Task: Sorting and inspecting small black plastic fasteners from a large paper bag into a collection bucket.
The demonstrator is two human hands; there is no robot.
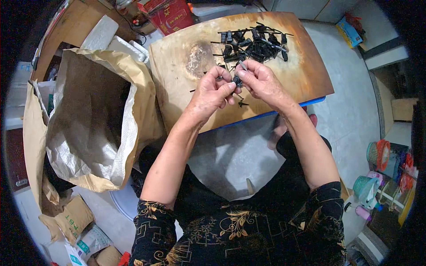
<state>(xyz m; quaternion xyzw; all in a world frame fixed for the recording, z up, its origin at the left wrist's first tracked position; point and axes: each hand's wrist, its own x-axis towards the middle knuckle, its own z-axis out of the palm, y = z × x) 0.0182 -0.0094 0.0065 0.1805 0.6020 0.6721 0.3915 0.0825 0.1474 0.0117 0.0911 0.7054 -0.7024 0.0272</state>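
Above the near middle of the wooden tabletop point(177, 99), my two hands meet. My left hand point(212, 92) is closed, pinching a small black plastic part point(237, 81) between thumb and fingers. Close against it, my right hand point(262, 83) is closed with a thin grey blade-like piece point(242, 65) showing between thumb and forefinger; its full shape is hidden. Just beyond my hands lies a heap of black plastic parts point(262, 48), some with thin sticks. A loose black bit point(242, 103) rests on the board nearer to me.
A large open brown paper sack point(144, 95) with a silvery lining stands left of the table. Behind the table is a red box point(171, 17). Packed bags point(76, 217) lie on the floor at lower left; baskets and bottles point(364, 213) stand at right.
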